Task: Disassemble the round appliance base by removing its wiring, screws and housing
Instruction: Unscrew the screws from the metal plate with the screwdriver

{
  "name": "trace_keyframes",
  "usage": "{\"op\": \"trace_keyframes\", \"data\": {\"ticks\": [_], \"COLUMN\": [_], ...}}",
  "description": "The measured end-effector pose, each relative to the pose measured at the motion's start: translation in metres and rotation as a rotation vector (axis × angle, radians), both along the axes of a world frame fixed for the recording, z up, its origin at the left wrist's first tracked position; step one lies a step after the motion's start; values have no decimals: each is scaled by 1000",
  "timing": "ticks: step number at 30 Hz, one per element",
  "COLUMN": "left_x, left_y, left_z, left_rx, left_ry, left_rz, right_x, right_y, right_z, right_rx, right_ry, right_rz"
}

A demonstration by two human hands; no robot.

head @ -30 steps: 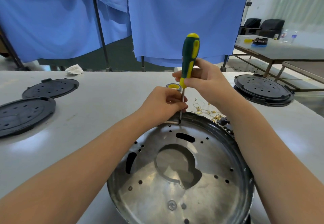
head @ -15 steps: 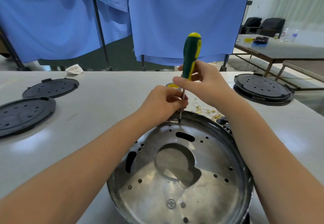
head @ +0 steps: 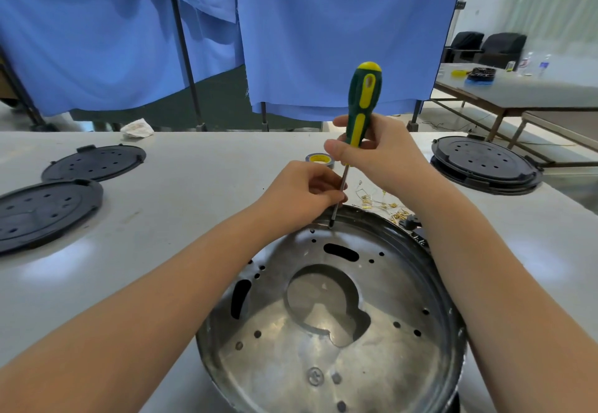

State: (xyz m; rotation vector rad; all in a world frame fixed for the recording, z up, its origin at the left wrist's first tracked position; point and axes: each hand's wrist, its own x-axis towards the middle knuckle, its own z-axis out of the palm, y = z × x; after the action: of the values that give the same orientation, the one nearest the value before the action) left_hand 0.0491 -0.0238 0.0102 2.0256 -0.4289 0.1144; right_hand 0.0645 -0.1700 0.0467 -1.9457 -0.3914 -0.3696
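Round appliance base (head: 333,325), shiny metal, low and central on the grey counter (head: 200,218), near rim cut off by the bottom edge of the view; far rim just under both hands. Right hand (head: 377,157) curled round the lower handle of a green-and-yellow screwdriver (head: 362,105), held nearly upright; thin shaft running down to a tip set at a small hole by the far rim of the base. Left hand (head: 304,194) resting on that rim, fingers bent in and pinching the shaft low down, just beside the tip. Beyond the hands, a yellow tape roll (head: 318,159); to the right of the rim, a scatter of small gold connectors (head: 385,207) and a dark plastic piece partly hidden by the right forearm. Two black round covers (head: 48,205) flat at the left counter edge, well apart from the base; a black stacked housing (head: 485,163) near the right far corner. Bare counter stretching wide between the base and the left covers, and across the far side up to the blue curtains (head: 323,30).
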Motion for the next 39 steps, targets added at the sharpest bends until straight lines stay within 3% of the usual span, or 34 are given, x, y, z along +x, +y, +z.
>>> {"op": "trace_keyframes", "data": {"ticks": [11, 19, 27, 34, 39], "left_x": [6, 1, 5, 7, 12], "left_y": [0, 2, 3, 0, -2], "left_z": [-4, 0, 1, -2, 0], "left_rx": [91, -51, 42, -68, -21], "left_ry": [-78, 46, -52, 44, 11], "left_rz": [90, -35, 130, -31, 24], "right_x": [-3, -4, -5, -2, -1], "right_y": [0, 0, 2, -2, -6], "right_z": [3, 5, 2, 2, 4], "right_rx": [57, 144, -67, 39, 90], "right_ry": [-13, 69, -62, -3, 50], "right_rz": [-32, 191, 25, 125, 162]}}
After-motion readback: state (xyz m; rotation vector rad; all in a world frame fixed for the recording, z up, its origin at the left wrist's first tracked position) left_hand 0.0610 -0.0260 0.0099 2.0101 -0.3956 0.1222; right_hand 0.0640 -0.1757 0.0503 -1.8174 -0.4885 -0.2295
